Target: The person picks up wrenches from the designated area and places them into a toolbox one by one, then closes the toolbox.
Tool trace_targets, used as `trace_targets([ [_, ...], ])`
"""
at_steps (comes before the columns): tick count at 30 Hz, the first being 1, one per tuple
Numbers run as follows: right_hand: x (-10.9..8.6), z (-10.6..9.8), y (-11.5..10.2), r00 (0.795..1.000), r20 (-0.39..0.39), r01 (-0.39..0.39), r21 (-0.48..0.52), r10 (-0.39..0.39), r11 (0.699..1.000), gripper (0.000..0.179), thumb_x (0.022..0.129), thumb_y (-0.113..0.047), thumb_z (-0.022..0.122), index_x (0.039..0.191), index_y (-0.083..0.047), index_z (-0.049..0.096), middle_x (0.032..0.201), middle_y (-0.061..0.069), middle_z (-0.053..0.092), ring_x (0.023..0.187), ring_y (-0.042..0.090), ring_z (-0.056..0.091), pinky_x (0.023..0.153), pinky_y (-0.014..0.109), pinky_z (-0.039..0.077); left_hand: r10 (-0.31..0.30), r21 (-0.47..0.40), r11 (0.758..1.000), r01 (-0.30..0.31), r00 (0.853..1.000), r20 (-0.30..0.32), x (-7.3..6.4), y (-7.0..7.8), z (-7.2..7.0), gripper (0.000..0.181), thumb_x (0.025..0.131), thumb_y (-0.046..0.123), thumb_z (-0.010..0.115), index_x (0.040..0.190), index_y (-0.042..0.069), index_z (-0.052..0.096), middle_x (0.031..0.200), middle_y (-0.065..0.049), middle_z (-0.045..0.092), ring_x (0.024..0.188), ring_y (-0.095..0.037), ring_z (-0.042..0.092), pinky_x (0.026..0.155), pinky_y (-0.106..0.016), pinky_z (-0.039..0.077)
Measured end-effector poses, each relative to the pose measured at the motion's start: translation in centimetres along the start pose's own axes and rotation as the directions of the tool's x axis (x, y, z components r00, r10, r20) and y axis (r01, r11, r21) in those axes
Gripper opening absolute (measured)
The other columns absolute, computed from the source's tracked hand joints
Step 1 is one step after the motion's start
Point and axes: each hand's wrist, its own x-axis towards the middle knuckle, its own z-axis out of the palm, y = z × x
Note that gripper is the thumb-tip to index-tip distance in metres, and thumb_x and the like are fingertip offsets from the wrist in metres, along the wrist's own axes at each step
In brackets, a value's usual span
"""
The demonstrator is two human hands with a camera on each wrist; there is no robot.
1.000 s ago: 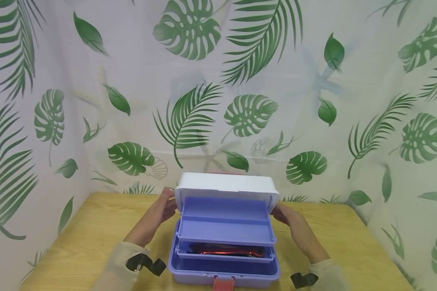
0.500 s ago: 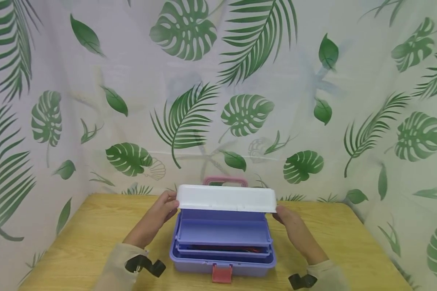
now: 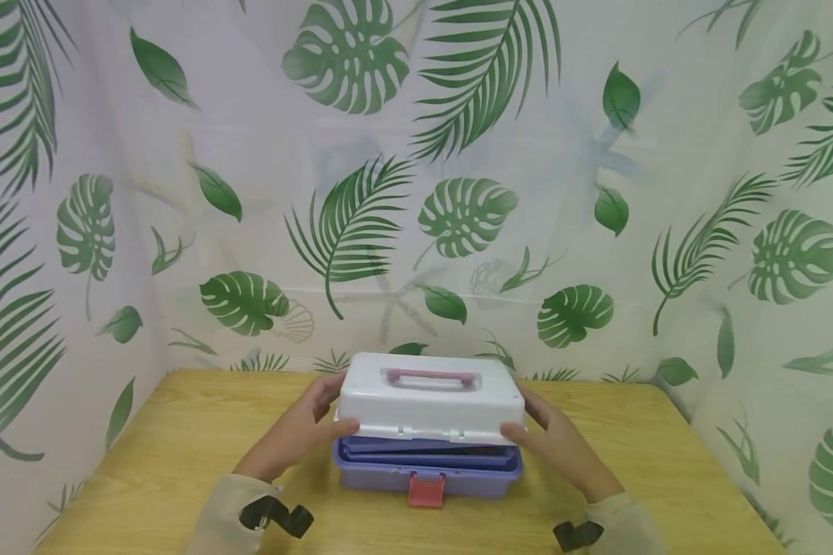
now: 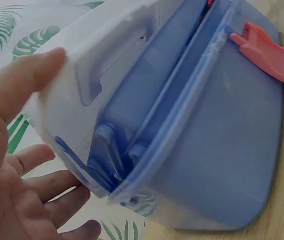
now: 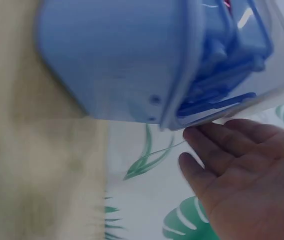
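A toolbox with a blue-violet base [image 3: 368, 479] sits at the middle of the table, its white toolbox lid [image 3: 430, 415] tilted partly down over the base. My left hand [image 3: 305, 428] grips the lid's left end, thumb on its front edge and fingers along its side. At the opposite end my right hand [image 3: 551, 435] holds the lid likewise, thumb in front. In the right wrist view, its fingers touch the lid's side edge. Folded blue trays [image 5: 236, 45] show in the gap between lid and base. A pink latch [image 3: 426, 490] hangs down in front.
A pink carrying handle [image 3: 430, 375] lies flat on the lid. Behind the wooden table [image 3: 146, 462] hangs a white leaf-print curtain [image 3: 264, 231]. Black wrist mounts [image 3: 274, 515] are strapped over both pale sleeves.
Both hands have brought the lid forward and down. The trays have folded into the base, mostly covering the dark and red things in them. The carrying handle now shows on top.
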Motion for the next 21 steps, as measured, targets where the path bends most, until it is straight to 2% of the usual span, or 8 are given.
trace_targets([
  [4,0.0,0.1,1.2,1.000,0.009,0.013,-0.059,-0.013,0.998,0.085,0.081,-0.048,0.071,0.149,-0.020,0.030,0.152,0.008,0.031,0.139,0.037,0.026,0.107,0.060,0.025,0.003,0.024,1.000,-0.004,0.999,0.039,0.0,-0.3,0.4,0.095,0.069,0.033,0.085,0.144,0.032,0.026,0.150,0.001,0.035,0.141,-0.021,0.024,0.114,-0.048,0.016],
  [7,0.0,0.1,1.8,0.999,0.015,0.040,-0.082,-0.039,0.996,0.088,0.078,-0.050,0.073,0.149,-0.021,0.029,0.152,0.008,0.030,0.138,0.038,0.027,0.106,0.061,0.025,0.013,0.051,0.999,-0.016,0.998,0.061,0.0,-0.5,0.8,0.107,0.069,0.030,0.085,0.150,0.034,0.016,0.154,0.002,0.027,0.143,-0.020,0.020,0.114,-0.049,0.014],
  [16,0.3,0.1,2.7,0.998,0.023,0.058,-0.063,-0.057,0.996,0.086,0.079,-0.050,0.072,0.149,-0.029,0.027,0.153,0.003,0.029,0.138,0.036,0.028,0.108,0.058,0.025,0.031,0.114,0.993,-0.034,0.999,0.033,0.2,-1.4,1.5,0.107,0.068,0.034,0.085,0.149,0.042,0.016,0.154,0.010,0.022,0.142,-0.015,0.020,0.114,-0.046,0.018],
  [21,0.4,0.2,3.1,0.996,0.009,0.089,-0.051,-0.088,0.995,0.087,0.079,-0.047,0.073,0.150,-0.023,0.028,0.152,0.005,0.031,0.138,0.034,0.029,0.108,0.055,0.026,0.046,0.152,0.987,-0.051,0.998,0.033,0.2,-1.8,1.7,0.106,0.070,0.037,0.083,0.149,0.043,0.012,0.155,0.010,0.020,0.143,-0.015,0.019,0.113,-0.048,0.020],
])
